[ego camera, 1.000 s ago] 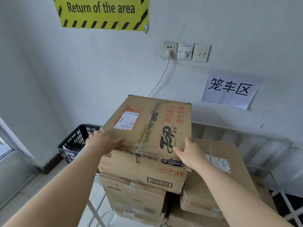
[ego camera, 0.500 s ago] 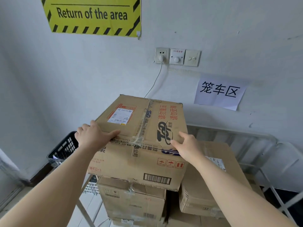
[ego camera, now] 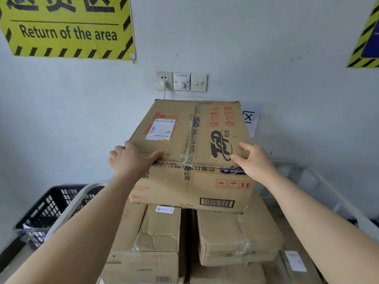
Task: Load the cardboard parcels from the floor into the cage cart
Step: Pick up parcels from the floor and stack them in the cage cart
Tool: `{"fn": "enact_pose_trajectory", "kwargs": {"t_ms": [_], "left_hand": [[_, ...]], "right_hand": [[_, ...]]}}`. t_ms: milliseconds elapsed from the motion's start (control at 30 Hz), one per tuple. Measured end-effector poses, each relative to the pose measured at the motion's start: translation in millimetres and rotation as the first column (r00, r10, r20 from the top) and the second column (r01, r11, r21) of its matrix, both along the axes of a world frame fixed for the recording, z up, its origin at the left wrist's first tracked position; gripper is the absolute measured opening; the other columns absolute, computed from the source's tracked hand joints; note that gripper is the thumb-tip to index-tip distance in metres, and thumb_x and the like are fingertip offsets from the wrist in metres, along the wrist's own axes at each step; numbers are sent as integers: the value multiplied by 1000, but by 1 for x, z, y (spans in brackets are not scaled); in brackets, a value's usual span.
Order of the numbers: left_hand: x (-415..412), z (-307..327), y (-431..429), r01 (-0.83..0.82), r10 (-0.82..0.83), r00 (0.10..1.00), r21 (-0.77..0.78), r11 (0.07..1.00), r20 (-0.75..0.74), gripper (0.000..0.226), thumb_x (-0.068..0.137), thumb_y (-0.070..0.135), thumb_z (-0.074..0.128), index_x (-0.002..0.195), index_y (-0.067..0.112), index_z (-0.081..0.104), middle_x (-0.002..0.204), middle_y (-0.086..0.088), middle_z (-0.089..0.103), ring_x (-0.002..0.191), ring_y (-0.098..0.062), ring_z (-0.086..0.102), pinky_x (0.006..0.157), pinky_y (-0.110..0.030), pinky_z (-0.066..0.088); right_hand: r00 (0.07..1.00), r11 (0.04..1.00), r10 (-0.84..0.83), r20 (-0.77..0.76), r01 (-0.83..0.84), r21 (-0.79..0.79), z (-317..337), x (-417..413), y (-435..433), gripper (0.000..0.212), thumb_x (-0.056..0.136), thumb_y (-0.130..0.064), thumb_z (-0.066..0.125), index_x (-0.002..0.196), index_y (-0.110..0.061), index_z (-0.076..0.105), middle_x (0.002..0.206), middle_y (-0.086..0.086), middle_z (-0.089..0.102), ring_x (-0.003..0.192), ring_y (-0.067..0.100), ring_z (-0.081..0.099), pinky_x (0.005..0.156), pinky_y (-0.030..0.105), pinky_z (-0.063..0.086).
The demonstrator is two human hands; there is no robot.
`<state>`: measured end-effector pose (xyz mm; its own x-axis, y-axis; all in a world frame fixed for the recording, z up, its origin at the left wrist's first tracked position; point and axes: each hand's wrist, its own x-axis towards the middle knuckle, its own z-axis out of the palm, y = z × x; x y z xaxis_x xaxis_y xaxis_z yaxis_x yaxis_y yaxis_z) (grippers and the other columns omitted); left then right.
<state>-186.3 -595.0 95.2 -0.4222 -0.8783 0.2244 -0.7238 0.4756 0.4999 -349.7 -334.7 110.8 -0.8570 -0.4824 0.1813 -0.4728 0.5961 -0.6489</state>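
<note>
Left hand point(ego camera: 133, 158): thumb flat on the top face of the box point(ego camera: 190, 130), fingers curled round the near left corner, gripping it. Right hand point(ego camera: 254, 160): laid on the near right corner with thumb and forefinger stretched out on the top face. It's pressing, not clamping. Its other fingers are hidden, so can't tell if they hook the side. Both hands sit on the near edge only. Nothing holds the far end.

The box is inside the cart point(ego camera: 69, 212), on top of the stack, bridging two lower boxes point(ego camera: 158, 228) with a dark gap between them. It looks close to level, and its near face overhangs them toward the person. Likely step: seating or squaring it before letting go.

Risks, as judged:
- Overhang plus a high stack: released as it is, the box could tip back toward the person.
- Pushed in too hard, it may slide toward the wall and hit the plug point(ego camera: 163, 84) or its cord just behind.
- The left lower box has a creased, dented top and may sag under the weight, tilting the load toward the left rail and the black crate point(ego camera: 45, 210) beside the cart.
- The gap could let one end drop if the box shifts sideways.
- The right hand's flat contact gives little hold if the box starts to slide.
</note>
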Motion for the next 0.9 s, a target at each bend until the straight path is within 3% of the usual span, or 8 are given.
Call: {"fn": "enact_pose_trajectory", "kwargs": {"t_ms": [433, 700, 900], "left_hand": [[-155, -25, 206, 285, -286, 958, 114, 952, -7, 102, 63, 84, 54, 127, 6, 44, 127, -18, 47, 122, -38, 39, 101, -44, 32], [-236, -65, 358, 294, -310, 950, 217, 931, 43, 106, 64, 85, 51, 134, 7, 41, 133, -19, 45, 126, -38, 37, 104, -44, 30], [-262, -92, 418, 223, -249, 965, 240, 945, 84, 107, 65, 83, 54, 137, 6, 39, 132, -19, 45, 125, -37, 35, 103, -43, 31]], "right_hand": [[965, 962, -259, -47, 262, 83, 11, -76, 235, 61, 89, -31, 62, 144, -16, 40, 144, 5, 44, 131, 24, 42, 105, 41, 36], [964, 948, -267, -11, 264, 177, -4, -161, 380, 63, 88, -33, 63, 144, -16, 40, 144, 3, 44, 129, 23, 44, 104, 38, 36], [981, 959, -192, 41, 179, 220, -31, -203, 434, 58, 90, -29, 61, 142, -14, 41, 142, 2, 47, 128, 20, 46, 99, 30, 36]]}}
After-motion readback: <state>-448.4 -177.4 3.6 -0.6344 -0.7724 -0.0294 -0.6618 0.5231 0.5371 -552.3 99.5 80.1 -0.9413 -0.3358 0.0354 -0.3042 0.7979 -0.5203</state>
